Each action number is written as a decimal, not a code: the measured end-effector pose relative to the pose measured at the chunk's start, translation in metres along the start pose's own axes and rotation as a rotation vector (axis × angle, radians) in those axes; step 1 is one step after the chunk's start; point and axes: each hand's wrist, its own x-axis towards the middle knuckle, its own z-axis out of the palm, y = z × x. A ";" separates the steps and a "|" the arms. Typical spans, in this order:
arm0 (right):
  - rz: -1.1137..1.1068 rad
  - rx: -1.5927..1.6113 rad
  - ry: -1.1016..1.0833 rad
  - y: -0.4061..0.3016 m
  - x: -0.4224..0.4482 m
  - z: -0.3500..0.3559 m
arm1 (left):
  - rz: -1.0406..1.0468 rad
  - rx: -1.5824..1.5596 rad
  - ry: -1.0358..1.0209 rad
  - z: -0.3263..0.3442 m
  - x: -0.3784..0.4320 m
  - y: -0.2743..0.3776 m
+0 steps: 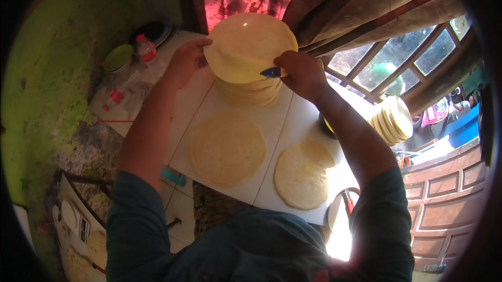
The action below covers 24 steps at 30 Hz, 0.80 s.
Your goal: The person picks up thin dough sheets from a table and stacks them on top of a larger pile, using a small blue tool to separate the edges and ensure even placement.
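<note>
A tall stack of thin round dough sheets (248, 91) stands on the white tiled table, its glossy top sheet (247, 42) overhanging the layers below. My left hand (187, 61) is at the left rim of that top sheet, fingertips touching the edge; whether they pinch it is hidden. In my right hand (304, 74) is a small flat brush (271, 72) with a dark blue head, which lies over the right front part of the sheet. Nearer to me, two single dough rounds lie flat: a wide thin one (228, 149) and a smaller one (304, 175) to its right.
Another stack of dough rounds (391, 120) stands on the right. Behind my right forearm a dark bowl (327, 126) is partly hidden. Plastic bottles (146, 49) and a green bowl (118, 58) occupy the far left, beside the green wall (47, 85). A curtain (353, 3) hangs above the table.
</note>
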 end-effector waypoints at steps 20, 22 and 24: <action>0.499 0.234 0.413 0.040 -0.022 -0.120 | 0.618 0.671 -0.087 0.042 0.016 0.137; 0.695 0.446 0.382 0.012 -0.046 -0.146 | 0.620 0.619 -0.044 0.048 0.002 0.115; 0.719 0.306 0.256 -0.025 -0.088 -0.178 | 0.640 0.667 -0.059 0.096 -0.056 0.105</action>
